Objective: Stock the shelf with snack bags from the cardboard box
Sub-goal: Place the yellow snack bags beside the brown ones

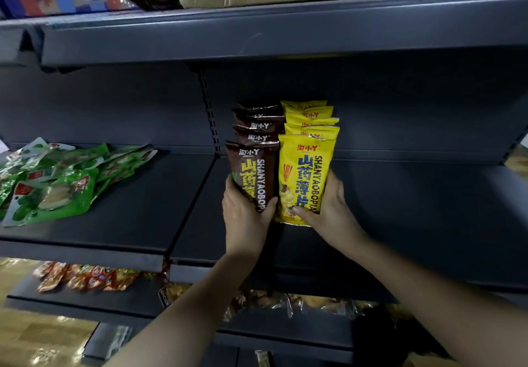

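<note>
The dark shelf [400, 195] carries two rows of upright snack bags standing side by side near its upright post [210, 109], a brown row on the post side and a yellow row touching it on the far side. To seat the front bags well, I judge both should be slid back together until they butt the bags behind, kept upright, faces forward and bottom edges flat on the shelf. The front yellow bag [305, 175] is gripped low by the right hand [328, 209], fingers wrapped round its outer edge and thumb pressed on its lower face. The front brown bag [251, 172] is gripped by the left hand [245, 215], fingers behind its post-side edge, thumb across its bottom corner
</note>
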